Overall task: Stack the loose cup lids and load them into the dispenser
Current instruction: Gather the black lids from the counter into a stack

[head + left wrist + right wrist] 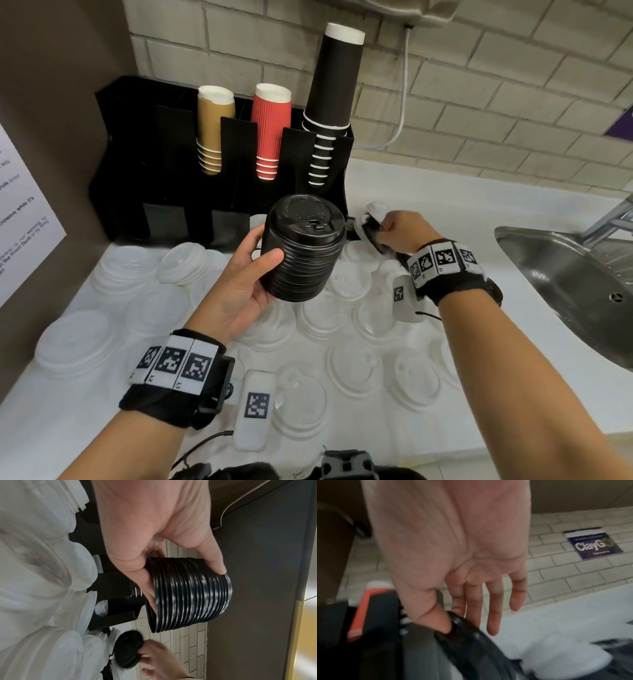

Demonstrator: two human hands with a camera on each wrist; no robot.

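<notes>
The left hand [245,281] curls thumb and fingers around a tall stack of black lids [301,248], held above the white lids [349,368] spread over the counter [479,212]. The right hand [404,229] pinches a single black lid [128,648] beside the black dispenser [164,178] holding paper cups [269,132].

White lids [346,363] crowd the counter before the dispenser [164,164]; cup stacks [270,132] fill its upper slots.

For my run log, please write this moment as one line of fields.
left hand: grips black lid stack | right hand: pinches loose black lid | white lids: loose on counter | dispenser: not yet loaded
</notes>
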